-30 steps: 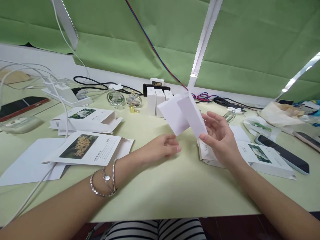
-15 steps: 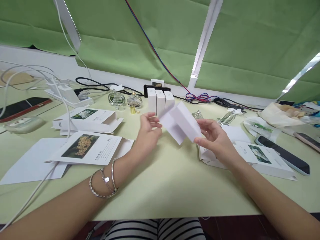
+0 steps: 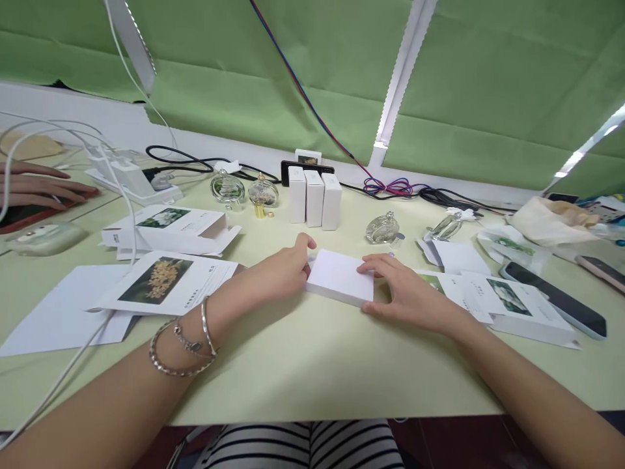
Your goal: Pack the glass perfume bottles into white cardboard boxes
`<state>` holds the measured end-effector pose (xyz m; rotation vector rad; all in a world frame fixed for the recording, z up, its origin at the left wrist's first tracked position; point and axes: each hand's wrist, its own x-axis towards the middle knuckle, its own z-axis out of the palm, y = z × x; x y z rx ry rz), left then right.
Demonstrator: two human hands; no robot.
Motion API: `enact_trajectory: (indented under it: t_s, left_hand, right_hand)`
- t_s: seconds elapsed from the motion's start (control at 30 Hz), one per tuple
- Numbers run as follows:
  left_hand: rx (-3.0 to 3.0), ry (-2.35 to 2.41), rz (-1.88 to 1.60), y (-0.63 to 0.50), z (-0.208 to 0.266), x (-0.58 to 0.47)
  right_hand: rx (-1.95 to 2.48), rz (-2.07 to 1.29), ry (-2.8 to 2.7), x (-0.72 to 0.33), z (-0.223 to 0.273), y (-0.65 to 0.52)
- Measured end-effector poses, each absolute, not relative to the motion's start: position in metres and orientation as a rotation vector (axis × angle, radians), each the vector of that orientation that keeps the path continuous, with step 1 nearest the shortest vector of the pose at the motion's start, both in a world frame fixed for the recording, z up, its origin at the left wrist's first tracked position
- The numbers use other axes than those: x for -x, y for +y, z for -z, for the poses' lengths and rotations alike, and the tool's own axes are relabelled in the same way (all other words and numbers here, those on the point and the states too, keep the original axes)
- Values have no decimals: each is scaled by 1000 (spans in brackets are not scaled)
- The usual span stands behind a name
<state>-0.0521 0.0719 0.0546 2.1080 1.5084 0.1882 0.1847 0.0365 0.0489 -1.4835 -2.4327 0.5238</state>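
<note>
Two bare hands meet at a plain, flat white box (image 3: 340, 277), which lies level near the middle of the pale counter (image 3: 312, 378). The right hand (image 3: 403, 290) has its thumb against the near edge and its fingertips on the top, spread just wide enough to hold the right end. The left hand (image 3: 288, 268) is loosely curled at the opposite end, its index finger raised; whether it grips or merely touches there cannot be told.

The step in hand looks like steadying and handling this box from both ends. The next move probably calls for a light, even touch, since the walls seem to be thin card that could crease.

Beyond the box, three slim white cartons (image 3: 314, 198) stand upright in a row, with a clear glass bottle (image 3: 383, 228) to their right and two round glass bottles (image 3: 227, 187) to their left. A printed carton with yellow flowers (image 3: 161, 280) lies left of the hands, and a dark smartphone (image 3: 551, 299) lies well to the right.

At the far left, a co-worker's hand (image 3: 39, 185) rests over a red-edged device (image 3: 14, 225), near a white power strip (image 3: 127, 179). A green blind (image 3: 268, 98) spans the background, crossed by a red-and-blue cable (image 3: 310, 101).
</note>
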Motion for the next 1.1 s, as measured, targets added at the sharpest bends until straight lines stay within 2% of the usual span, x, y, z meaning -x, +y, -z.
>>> enact_trajectory:
  t_s: [0.57,0.93,1.1]
  left_hand:
    - [-2137,1518,-168,75,-58,52]
    - [-2123,1657,-195,75,-58,52]
    - [-2167,1460,-82,72,-66,55]
  right_hand:
    - [1516,-521,-2471,-186,-47,35]
    - [1550,-651,-2413,-189,-51,39]
    - [1533,-676,-2431,-192,-50,41]
